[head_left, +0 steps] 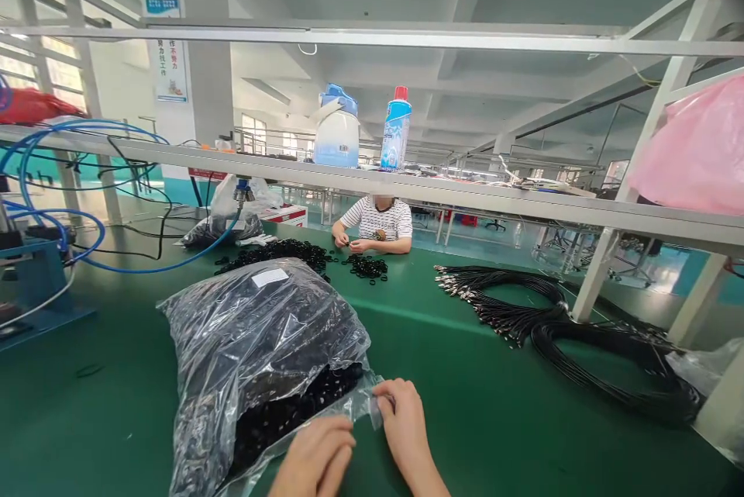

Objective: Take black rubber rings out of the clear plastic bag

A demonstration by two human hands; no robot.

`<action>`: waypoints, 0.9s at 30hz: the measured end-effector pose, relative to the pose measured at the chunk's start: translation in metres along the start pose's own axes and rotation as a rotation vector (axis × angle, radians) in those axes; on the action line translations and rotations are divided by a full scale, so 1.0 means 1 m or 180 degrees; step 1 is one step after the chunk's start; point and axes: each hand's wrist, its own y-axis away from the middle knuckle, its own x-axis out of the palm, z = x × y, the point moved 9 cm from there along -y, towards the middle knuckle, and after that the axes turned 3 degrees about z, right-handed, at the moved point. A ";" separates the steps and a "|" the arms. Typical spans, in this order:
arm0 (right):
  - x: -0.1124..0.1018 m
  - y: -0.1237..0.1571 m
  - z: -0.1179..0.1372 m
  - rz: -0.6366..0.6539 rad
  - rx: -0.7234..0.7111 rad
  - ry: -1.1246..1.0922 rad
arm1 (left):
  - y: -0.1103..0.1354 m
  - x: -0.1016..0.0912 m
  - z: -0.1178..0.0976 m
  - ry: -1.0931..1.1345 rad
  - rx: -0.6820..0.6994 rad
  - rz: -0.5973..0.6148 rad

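Note:
A large clear plastic bag [249,334] lies on the green tabletop, its mouth turned toward me. Many small black rings or loops [273,423] fill it and show through the opening. At the right corner of the mouth, my right hand [404,423] pinches the bag's edge between thumb and fingers. My left hand [317,457] is beside the lower lip of the bag, fingers curled and pressed together. What those fingers hold, if anything, is hidden. A white label [270,277] is on top of the bag.
Loose black rings [284,251] are heaped behind the bag. Across the table, a person [377,226] handles small pieces. Coiled black cables [511,299] lie at right. A blue machine [35,280] with hoses stands left. The overhead shelf [465,191] carries a jug [337,132] and spray can [396,129].

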 end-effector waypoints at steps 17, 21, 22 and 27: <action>-0.008 0.042 0.032 0.0159 -0.0568 0.0156 | 0.000 -0.025 0.024 -0.0900 -0.0085 0.0461; 0.032 0.084 0.044 0.0943 -0.0973 0.0042 | 0.023 -0.013 0.003 -0.0394 -0.0045 0.0833; 0.036 0.089 0.041 0.0994 -0.0960 0.0090 | 0.028 -0.008 0.001 -0.0238 -0.0126 0.0869; 0.011 0.087 0.017 0.1029 -0.0375 -0.0435 | 0.039 0.013 -0.008 0.0540 -0.0666 0.0967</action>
